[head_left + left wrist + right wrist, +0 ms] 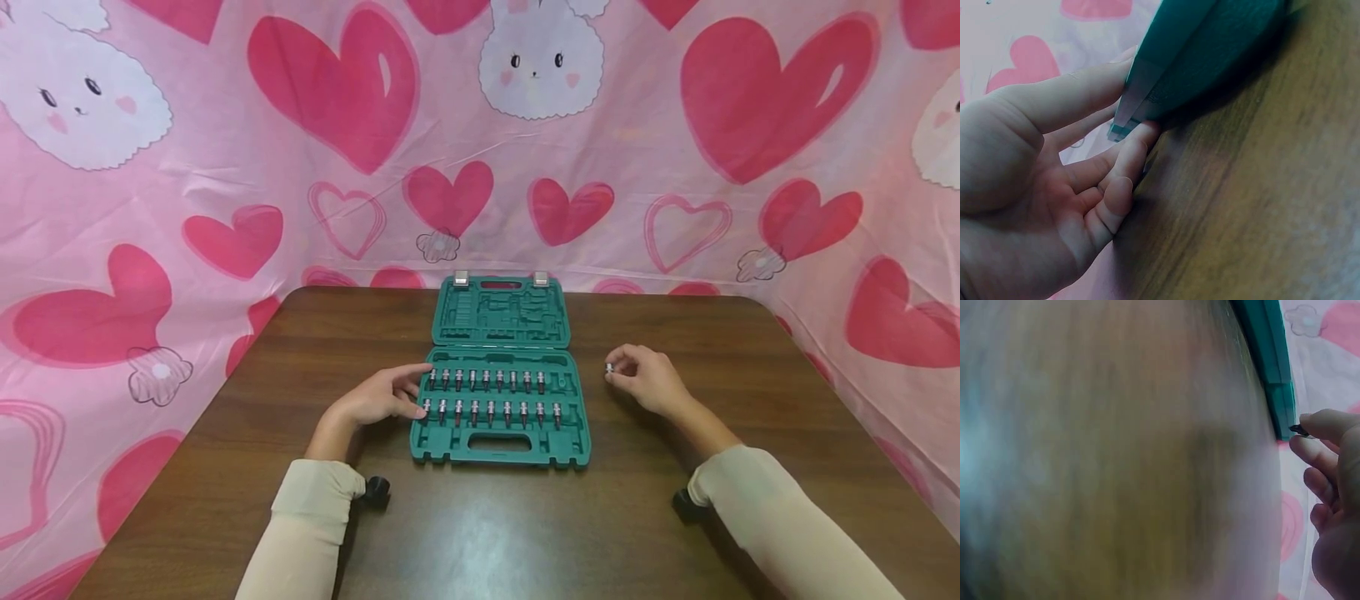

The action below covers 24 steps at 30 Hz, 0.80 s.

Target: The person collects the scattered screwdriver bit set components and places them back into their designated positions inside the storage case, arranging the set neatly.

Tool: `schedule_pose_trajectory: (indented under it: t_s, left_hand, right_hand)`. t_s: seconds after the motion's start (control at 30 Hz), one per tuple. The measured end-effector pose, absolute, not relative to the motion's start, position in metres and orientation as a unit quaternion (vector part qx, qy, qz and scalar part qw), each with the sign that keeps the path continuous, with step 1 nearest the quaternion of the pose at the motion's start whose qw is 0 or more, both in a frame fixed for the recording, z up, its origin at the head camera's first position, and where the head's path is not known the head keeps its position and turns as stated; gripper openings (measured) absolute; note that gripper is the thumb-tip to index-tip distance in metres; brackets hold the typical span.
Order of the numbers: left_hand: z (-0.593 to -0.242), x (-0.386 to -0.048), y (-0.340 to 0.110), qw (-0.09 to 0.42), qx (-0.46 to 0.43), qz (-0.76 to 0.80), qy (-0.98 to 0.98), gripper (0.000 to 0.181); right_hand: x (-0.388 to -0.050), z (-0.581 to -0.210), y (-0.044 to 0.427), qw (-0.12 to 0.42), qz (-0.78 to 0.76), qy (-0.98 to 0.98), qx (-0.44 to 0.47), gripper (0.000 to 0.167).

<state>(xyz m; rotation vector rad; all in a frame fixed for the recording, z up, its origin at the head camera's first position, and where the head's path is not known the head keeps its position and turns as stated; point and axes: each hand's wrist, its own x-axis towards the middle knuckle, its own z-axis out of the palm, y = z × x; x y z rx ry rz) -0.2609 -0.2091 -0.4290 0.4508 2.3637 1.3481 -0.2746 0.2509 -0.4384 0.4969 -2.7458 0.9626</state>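
Observation:
An open green plastic case (442, 442) lies on the table, its lid (498, 332) folded back. Two rows of silver-topped bit sockets (491, 411) stand in the case's slots. At the case's left side my left hand (375, 397) holds the edge, thumb over the rim and fingers against the side, as the left wrist view (1072, 100) also tells. To the right of the case, my right hand (648, 382) pinches one bit socket (609, 367) between thumb and forefinger. Its dark tip (1299, 430) pokes out in the right wrist view.
The brown wooden table (487, 533) extends around the case on all sides. Behind it hangs a pink cloth (517, 150) with hearts and white rabbits. Each sleeve cuff carries a small black device (377, 492). The upper row ends at the right in a bare slot (563, 381).

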Motion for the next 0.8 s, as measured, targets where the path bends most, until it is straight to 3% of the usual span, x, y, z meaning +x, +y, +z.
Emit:
schedule_pose_trajectory:
  t_s: [0.3, 0.8]
  left_hand:
    - [-0.429, -0.261, -0.21, 0.191, 0.159, 0.48, 0.841, 0.075]
    - [-0.431, -0.261, -0.209, 0.189, 0.161, 0.479, 0.842, 0.076]
  right_hand:
    - [-0.276, -0.436, 0.234, 0.116, 0.345, -0.915, 0.173, 0.017]
    - [-0.277, -0.432, 0.208, 0.1, 0.359, -0.912, 0.169, 0.019]
